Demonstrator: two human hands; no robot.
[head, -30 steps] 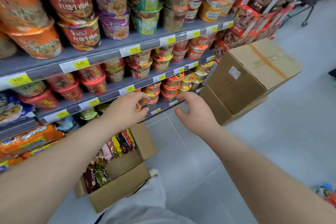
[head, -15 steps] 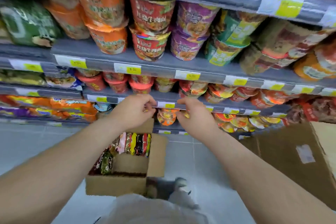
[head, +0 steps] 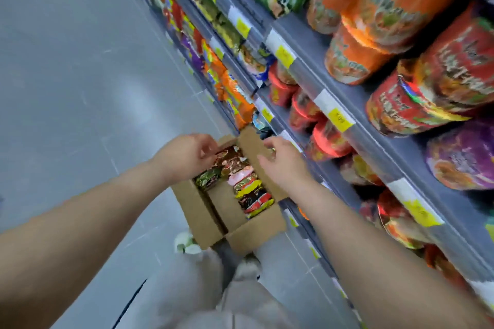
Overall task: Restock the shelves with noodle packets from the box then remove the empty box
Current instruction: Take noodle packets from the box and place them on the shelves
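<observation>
- Box [head: 248,232]: an open cardboard carton on the floor [head: 66,88] at the centre of the view, with the shelves [head: 302,43] rising at its 3 o'clock side. Its flaps are folded outward.
- Noodle packets [head: 248,189]: stood on edge in a row along the box's 3 o'clock wall, running from 12 to 5 o'clock. A few more sit at its 10 o'clock corner, and the rest of the interior shows bare cardboard.
- Left hand [head: 184,157]: at the box's 11 o'clock end. The grip is curled, with the fingertips down among the farthest packets. Blur hides whether it has closed on one.
- Right hand [head: 283,165]: at 1 o'clock, over the long flap [head: 254,144]. The grip is loose, with fingers half bent and nothing held.
- Shelf stock: cup noodles [head: 417,99] fill the near bays from 1 to 4 o'clock. Flat packs [head: 235,96] lie on a low shelf at 12 o'clock, just beyond the box.
- Step in hand (judged): drawing packets from the box, so restocking is under way and the box is far from empty.
- Next move (judged): secure a packet or small stack, lift it clear of the flap and carry it toward 12 o'clock, where the flat packs suggest the matching bay. The upright flap could snag a packet as it comes out.
</observation>
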